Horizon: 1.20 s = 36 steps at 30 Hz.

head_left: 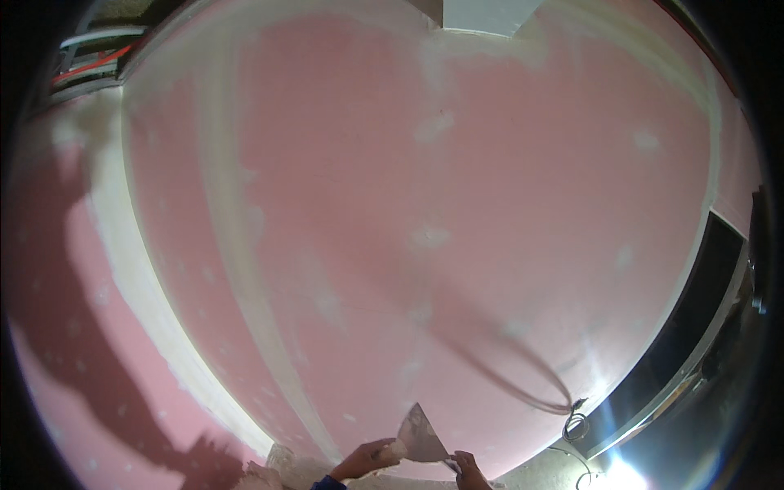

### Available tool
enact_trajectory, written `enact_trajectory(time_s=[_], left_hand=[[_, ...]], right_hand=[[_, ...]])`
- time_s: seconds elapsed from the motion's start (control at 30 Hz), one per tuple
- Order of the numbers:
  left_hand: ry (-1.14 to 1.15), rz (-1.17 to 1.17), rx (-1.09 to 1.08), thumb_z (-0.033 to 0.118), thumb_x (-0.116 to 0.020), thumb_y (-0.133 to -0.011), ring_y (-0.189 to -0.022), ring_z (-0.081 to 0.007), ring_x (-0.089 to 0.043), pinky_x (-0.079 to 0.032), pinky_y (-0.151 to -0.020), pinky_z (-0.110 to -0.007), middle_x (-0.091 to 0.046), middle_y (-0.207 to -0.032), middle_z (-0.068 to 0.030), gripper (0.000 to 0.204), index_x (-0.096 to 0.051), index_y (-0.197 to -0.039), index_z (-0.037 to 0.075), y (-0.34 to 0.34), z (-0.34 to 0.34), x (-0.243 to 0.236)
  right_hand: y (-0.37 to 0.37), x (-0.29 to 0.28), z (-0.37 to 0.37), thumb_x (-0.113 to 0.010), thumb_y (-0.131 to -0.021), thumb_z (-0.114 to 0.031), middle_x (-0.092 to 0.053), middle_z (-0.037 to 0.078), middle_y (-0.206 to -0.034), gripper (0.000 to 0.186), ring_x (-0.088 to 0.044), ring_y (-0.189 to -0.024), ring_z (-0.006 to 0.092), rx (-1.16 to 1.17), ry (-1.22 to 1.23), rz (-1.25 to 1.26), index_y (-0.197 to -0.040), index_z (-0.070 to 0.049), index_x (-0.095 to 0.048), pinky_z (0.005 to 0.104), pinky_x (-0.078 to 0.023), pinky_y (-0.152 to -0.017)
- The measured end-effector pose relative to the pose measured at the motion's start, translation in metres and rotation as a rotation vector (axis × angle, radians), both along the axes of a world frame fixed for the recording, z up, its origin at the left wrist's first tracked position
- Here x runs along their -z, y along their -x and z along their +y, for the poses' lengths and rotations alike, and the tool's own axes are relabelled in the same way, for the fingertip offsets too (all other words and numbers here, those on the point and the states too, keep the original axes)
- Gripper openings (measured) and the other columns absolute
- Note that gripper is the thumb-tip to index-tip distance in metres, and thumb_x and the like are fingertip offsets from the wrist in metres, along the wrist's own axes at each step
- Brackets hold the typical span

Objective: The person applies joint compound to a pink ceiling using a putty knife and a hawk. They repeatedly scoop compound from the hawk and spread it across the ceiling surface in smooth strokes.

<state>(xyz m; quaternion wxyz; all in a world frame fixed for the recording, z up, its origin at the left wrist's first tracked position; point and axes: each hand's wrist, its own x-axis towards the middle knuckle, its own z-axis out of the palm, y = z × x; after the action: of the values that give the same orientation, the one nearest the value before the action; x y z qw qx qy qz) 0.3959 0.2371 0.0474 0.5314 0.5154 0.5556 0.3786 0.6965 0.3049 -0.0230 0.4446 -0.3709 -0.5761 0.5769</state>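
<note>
At the lower edge, my right hand (pixel 469 471) is closed round the handle end of a wide metal putty knife (pixel 424 437). Its grey triangular blade points up and carries pale smears. My left hand (pixel 365 460) is beside the blade's left edge, fingers curled. A pale, thin edge shows under those fingers, but what it belongs to is hidden. Beyond both hands stands a pink plasterboard wall (pixel 351 163) with whitish filled seams and patches.
A white filled corner strip (pixel 143 269) joins the left wall. A pale box-shaped piece (pixel 487 15) juts out at the top. Coiled cable (pixel 576 425) hangs at lower right near a bright lamp (pixel 618 475). A dark opening (pixel 694 302) lies right.
</note>
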Motion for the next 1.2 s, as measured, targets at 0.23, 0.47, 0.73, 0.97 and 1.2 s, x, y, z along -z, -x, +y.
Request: enact_trajectory(time_s=[0.23, 0.47, 0.73, 0.97, 1.2], left_hand=[[-0.099, 0.048, -0.148, 0.020, -0.077, -0.094, -0.109, -0.0186, -0.064, -0.055, -0.088, -0.033, -0.067, -0.127, -0.0120, 0.061, -0.051, -0.146, 0.001, 0.029, -0.008, 0.003], [-0.288, -0.004, -0.188, 0.013, -0.075, -0.095, -0.090, -0.0119, -0.062, -0.055, -0.069, -0.030, -0.065, -0.117, -0.0055, 0.064, -0.045, -0.151, 0.007, 0.033, -0.003, 0.003], [-0.301, 0.017, -0.193, 0.023, -0.078, -0.093, -0.114, -0.0197, -0.063, -0.052, -0.097, -0.034, -0.066, -0.128, -0.0151, 0.064, -0.050, -0.147, 0.002, 0.033, -0.007, -0.006], [-0.282, 0.068, -0.161, 0.024, -0.077, -0.095, -0.124, -0.0242, -0.059, -0.047, -0.106, -0.037, -0.062, -0.137, -0.0176, 0.064, -0.049, -0.147, -0.001, 0.034, -0.005, -0.014], [-0.259, 0.064, -0.158, 0.025, -0.077, -0.094, -0.125, -0.0265, -0.059, -0.047, -0.107, -0.038, -0.060, -0.139, -0.0193, 0.066, -0.049, -0.146, -0.003, 0.036, -0.007, -0.014]], right_hand=[[-0.005, -0.002, 0.012, -0.062, -0.101, -0.016, -0.066, 0.012, -0.124, 0.042, -0.065, -0.118, 0.0266, 0.137, 0.408, 0.236, -0.139, -0.004, -0.052, 0.0428, -0.053, -0.103], [0.000, -0.001, 0.009, -0.065, -0.097, -0.011, -0.070, 0.010, -0.116, 0.034, -0.072, -0.102, 0.0279, 0.144, 0.561, 0.302, -0.130, -0.005, -0.059, 0.0449, -0.062, -0.090], [0.019, -0.018, -0.006, -0.065, -0.096, -0.008, -0.071, 0.011, -0.115, 0.031, -0.072, -0.103, 0.0285, 0.121, 0.577, 0.319, -0.127, -0.005, -0.061, 0.0465, -0.062, -0.089], [0.018, -0.021, -0.001, -0.067, -0.095, -0.013, -0.066, 0.011, -0.115, 0.038, -0.069, -0.100, 0.0251, 0.098, 0.585, 0.348, -0.131, -0.002, -0.057, 0.0387, -0.059, -0.087], [0.015, 0.000, 0.010, -0.067, -0.096, -0.014, -0.066, 0.014, -0.124, 0.045, -0.069, -0.109, 0.0313, 0.000, 0.563, 0.361, -0.138, -0.003, -0.053, 0.0485, -0.061, -0.092]])
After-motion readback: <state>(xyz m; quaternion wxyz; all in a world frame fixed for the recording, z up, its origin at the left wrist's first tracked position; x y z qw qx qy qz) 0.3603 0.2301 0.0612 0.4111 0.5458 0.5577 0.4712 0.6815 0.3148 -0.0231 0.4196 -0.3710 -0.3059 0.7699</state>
